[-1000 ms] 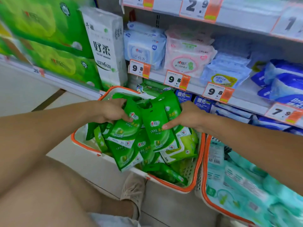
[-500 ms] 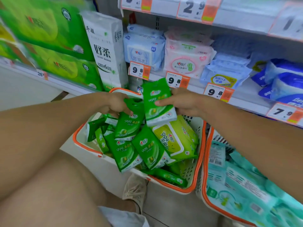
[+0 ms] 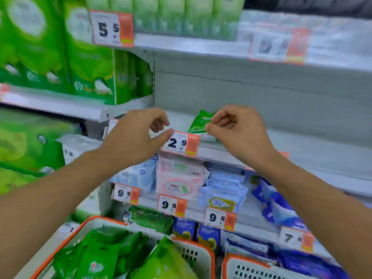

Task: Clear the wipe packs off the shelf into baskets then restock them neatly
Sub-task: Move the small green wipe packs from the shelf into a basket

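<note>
A green wipe pack (image 3: 198,122) stands on the bare grey shelf (image 3: 306,152) above the 2.9 price tag (image 3: 180,143). My right hand (image 3: 239,129) is at the pack's right edge, its curled fingers and thumb pinched on the pack. My left hand (image 3: 136,135) hovers in front of the shelf's left end, fingers loosely curled and apart, with nothing in it. Below, an orange-rimmed white basket (image 3: 201,252) holds several green wipe packs (image 3: 96,258), with a lime-green pack (image 3: 163,264) among them.
A second orange-rimmed basket (image 3: 249,266) stands at the lower right. The shelves below carry blue and pink wipe packs (image 3: 179,178) behind 9.8 tags. Large green tissue packs (image 3: 88,71) fill the shelves to the left. The picture is blurred.
My view has swung up from the basket to the shelf. My right hand has carried a green pack from the basket up onto the 2.9 shelf, and my left hand has left the basket's packs.
</note>
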